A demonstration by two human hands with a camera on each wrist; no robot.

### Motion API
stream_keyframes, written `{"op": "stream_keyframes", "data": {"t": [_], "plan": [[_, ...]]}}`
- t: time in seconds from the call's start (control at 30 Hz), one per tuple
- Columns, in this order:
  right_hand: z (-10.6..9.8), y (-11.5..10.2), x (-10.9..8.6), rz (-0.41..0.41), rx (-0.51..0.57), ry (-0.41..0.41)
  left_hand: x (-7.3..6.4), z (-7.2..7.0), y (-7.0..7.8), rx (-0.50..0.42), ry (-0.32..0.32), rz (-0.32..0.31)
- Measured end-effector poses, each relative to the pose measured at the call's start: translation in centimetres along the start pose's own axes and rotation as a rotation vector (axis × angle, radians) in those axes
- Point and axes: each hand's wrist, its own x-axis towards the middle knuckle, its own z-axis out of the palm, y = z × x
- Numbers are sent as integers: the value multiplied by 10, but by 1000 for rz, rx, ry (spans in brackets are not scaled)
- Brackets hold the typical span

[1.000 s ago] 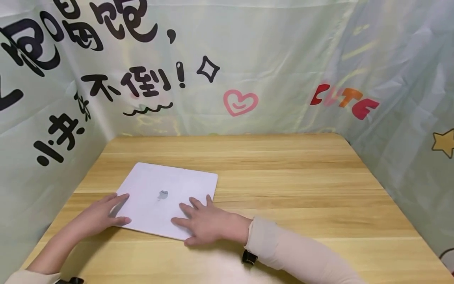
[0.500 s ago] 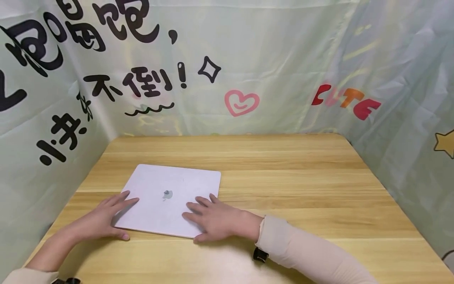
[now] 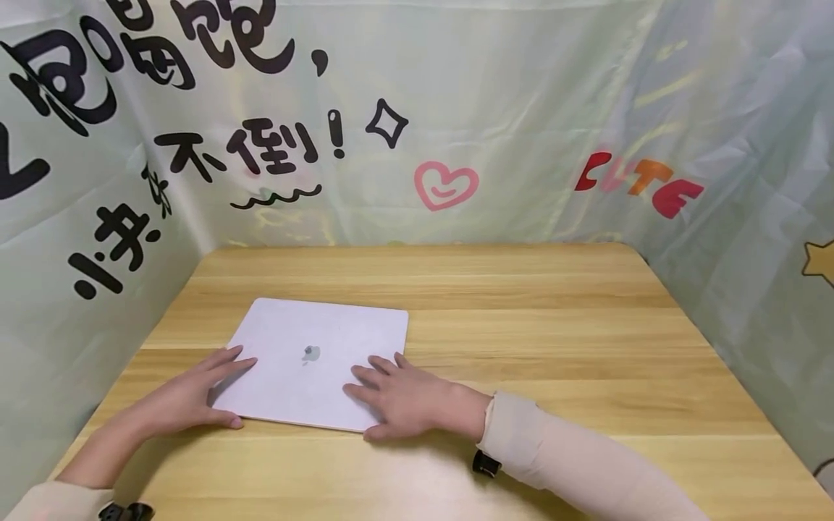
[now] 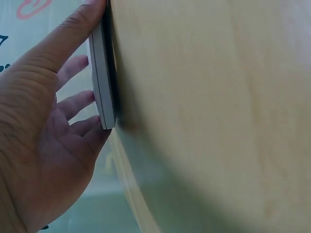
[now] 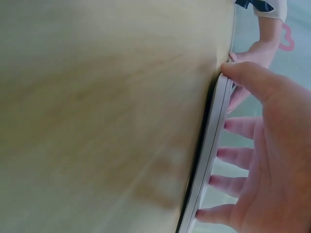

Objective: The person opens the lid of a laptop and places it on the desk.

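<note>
A closed silver laptop [image 3: 293, 383] with an apple logo on its lid lies flat on the wooden table [image 3: 554, 347], left of the middle. My left hand [image 3: 189, 398] is at its near left corner, fingers extended over the lid and thumb by the front edge. My right hand [image 3: 410, 398] rests on the near right part with fingers spread across the lid and thumb at the front edge. In the right wrist view, the fingertips [image 5: 233, 127] touch the lid and the thumb lies along the laptop's edge [image 5: 209, 141].
Light cloth walls [image 3: 508, 130] printed with dark characters, a pink heart [image 3: 446, 186] and coloured letters stand along the table's back and sides. A dark band [image 3: 486, 463] sits at the right wrist, by the pale sleeve [image 3: 573, 449].
The laptop has slid a little to the right and turned so its front edge lies squarer to me. Both hands moved right with it. My left thumb shifted from the lid to the front edge.
</note>
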Motion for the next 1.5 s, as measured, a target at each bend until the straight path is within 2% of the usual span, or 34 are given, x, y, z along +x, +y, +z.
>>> {"op": "stream_keyframes", "data": {"t": [0.23,0.6,1.0,1.5], "plan": [[3,8,-9,20,44,-1,4,0,12,35,5,15],[9,23,-22,29,231,9,10,6,28,84,-26,9],[14,38,-40,45,223,29,22,15,47,106,-47,32],[21,59,-64,15,206,65,40,23,57,172,-70,129]]}}
